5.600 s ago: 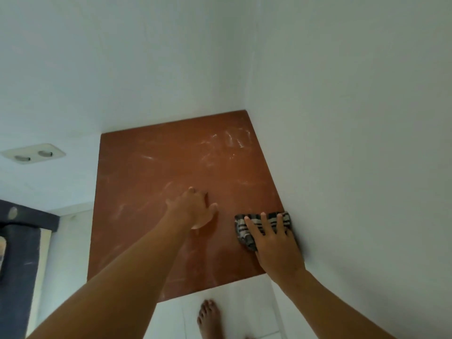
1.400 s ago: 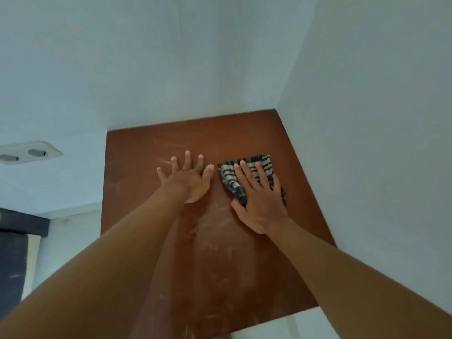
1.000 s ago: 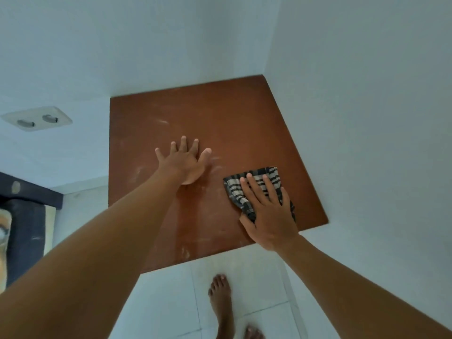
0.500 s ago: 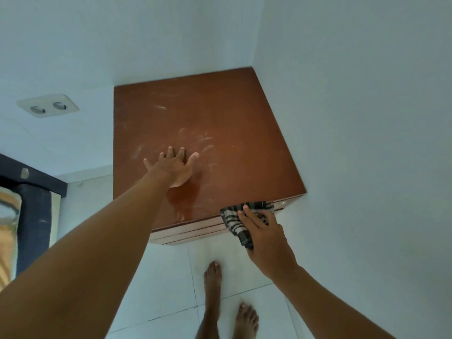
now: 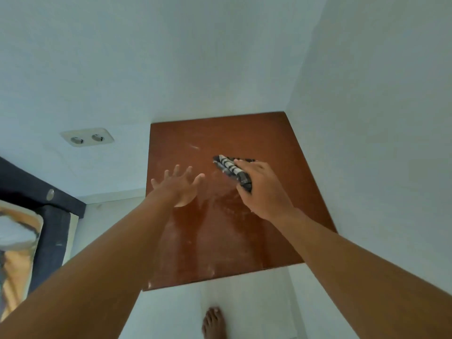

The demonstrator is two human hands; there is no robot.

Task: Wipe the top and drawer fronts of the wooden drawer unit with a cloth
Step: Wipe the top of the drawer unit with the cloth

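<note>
The reddish-brown top of the wooden drawer unit [image 5: 247, 236] fills the room's corner, streaked with pale dust. My right hand [image 5: 263, 189] grips a bunched black-and-white checked cloth [image 5: 232, 168] over the middle of the top, with the cloth sticking out past my fingers toward the back. My left hand [image 5: 179, 185] lies flat near the top's left edge, fingers spread. The drawer fronts are hidden from this angle.
White walls close in behind and on the right. A double wall socket [image 5: 87, 137] sits left of the unit. A dark bed frame [image 5: 52, 216] stands at far left. My bare foot [image 5: 214, 322] is on the white tiled floor in front.
My right hand brought the cloth from the front edge back up onto the middle of the top, now bunched in my grip. The left hand stayed flat on the top.
</note>
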